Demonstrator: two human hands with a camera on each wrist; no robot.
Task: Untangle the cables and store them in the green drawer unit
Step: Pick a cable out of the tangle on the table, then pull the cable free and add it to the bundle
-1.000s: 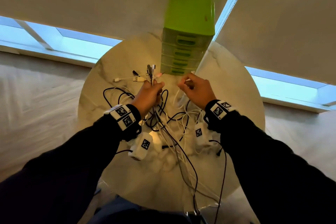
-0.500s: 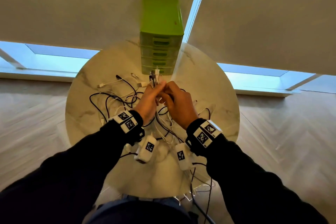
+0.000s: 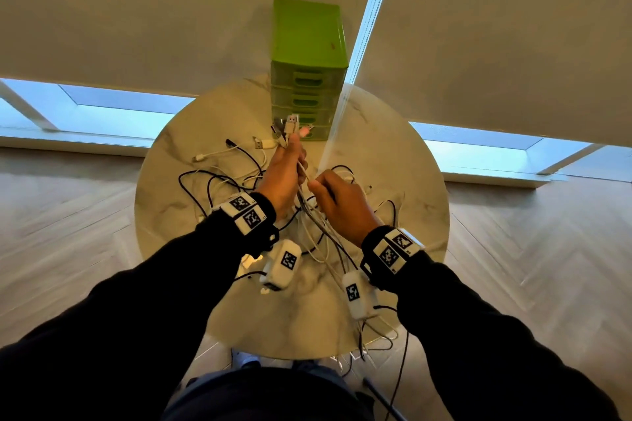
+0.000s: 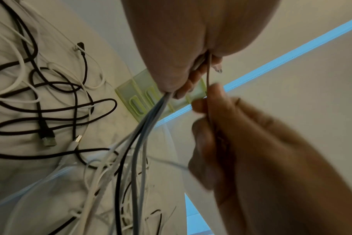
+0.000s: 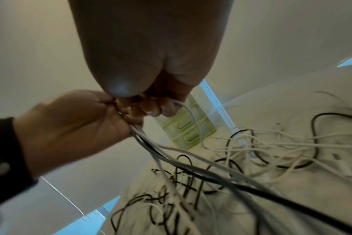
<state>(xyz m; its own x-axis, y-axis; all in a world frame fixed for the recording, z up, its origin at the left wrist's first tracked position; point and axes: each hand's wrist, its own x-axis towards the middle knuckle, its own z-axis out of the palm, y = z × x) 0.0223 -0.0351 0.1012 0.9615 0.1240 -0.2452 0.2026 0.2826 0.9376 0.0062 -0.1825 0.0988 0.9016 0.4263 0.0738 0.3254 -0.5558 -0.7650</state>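
black long sleeves [image 3: 143,311], black wristbands with white square-coded tags [image 3: 247,214], white camera pods [image 3: 282,265] under wrists

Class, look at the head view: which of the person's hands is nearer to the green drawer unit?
Left. The left hand holds a cable bundle up just in front of the green drawer unit; the right hand pinches one cable further back, toward the person.

Both arms in dark sleeves reach forward toward 12 o'clock. Left hand [image 3: 285,174] raised, fingers curled round a bundle of cables [image 3: 309,212]. Right hand [image 3: 342,203] just beside it at 3 o'clock, fingertips pinching a strand.
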